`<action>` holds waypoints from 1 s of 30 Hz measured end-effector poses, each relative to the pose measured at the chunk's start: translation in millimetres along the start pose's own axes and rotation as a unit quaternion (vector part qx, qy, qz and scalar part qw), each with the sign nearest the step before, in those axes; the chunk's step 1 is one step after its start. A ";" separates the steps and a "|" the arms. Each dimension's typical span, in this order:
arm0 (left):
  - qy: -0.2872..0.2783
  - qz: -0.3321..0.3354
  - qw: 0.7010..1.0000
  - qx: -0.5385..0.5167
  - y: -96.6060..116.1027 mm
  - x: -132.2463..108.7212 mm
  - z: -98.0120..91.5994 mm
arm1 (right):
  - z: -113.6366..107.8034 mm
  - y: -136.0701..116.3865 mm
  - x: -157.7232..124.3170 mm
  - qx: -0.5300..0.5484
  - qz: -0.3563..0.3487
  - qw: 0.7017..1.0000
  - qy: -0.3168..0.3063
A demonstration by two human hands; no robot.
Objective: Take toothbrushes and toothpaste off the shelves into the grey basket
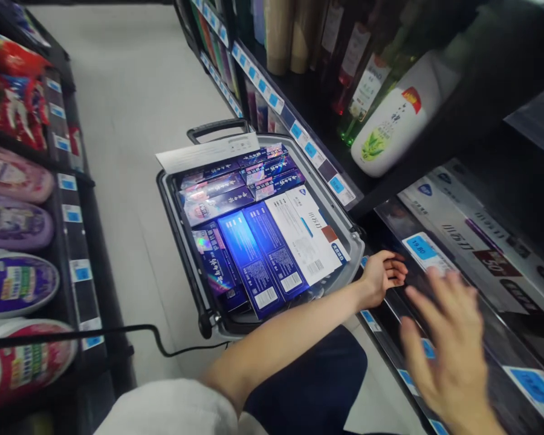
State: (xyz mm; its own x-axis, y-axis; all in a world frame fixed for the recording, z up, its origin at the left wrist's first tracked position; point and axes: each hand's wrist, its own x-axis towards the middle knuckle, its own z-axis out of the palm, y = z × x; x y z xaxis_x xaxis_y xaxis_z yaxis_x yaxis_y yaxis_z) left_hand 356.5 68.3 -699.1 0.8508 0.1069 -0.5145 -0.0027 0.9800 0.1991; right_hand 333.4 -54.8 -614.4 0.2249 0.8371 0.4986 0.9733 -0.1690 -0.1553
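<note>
My left hand [384, 279] reaches across the front of the basket to the shelf edge, its fingers loosely curled and a little apart with nothing in them. To its right, my right hand [451, 350] is spread and slightly blurred over the shelf front, holding nothing visible. A price tag [420, 249] reading 19.80 lies just above my hands. The grey-rimmed shopping basket [351, 248] on the floor contains several dark blue toothpaste-style boxes [224, 202], two glossy blue boxes [258, 257] and a white box [303, 232]. A white carton [474, 226] lies on the lower right shelf.
A white bottle [396, 115] and green bottles [365, 84] stand on the shelf above. Detergent bottles [18, 281] line the left rack. A black cable [149, 328] crosses the aisle floor [118, 121]. A long white flap [208, 151] stands at the basket's far side.
</note>
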 end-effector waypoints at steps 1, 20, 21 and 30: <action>0.005 0.002 1.000 0.002 0.3 -0.2 0.1 | 16.2 -6.5 -21.4 0.023 -0.008 0.999 0.038; -0.066 0.094 0.969 0.220 -7.3 -16.2 0.0 | 123.2 -34.5 -149.5 0.243 0.135 0.907 -0.316; -0.084 0.106 0.955 0.264 -8.6 -18.4 0.0 | 123.8 -33.3 -150.2 0.245 0.140 0.905 -0.318; -0.215 0.112 0.748 0.618 -33.8 -62.2 10.3 | 125.7 -34.7 -152.0 0.222 0.133 0.909 -0.327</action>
State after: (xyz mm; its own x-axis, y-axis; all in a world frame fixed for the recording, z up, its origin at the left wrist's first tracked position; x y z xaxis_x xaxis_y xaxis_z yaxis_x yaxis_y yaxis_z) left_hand 309.0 26.8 -665.2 0.9929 -0.0779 -0.0895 0.0909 0.0141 0.9958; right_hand 259.7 -110.8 -792.0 0.2324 0.9522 -0.1980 0.7420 -0.3053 -0.5969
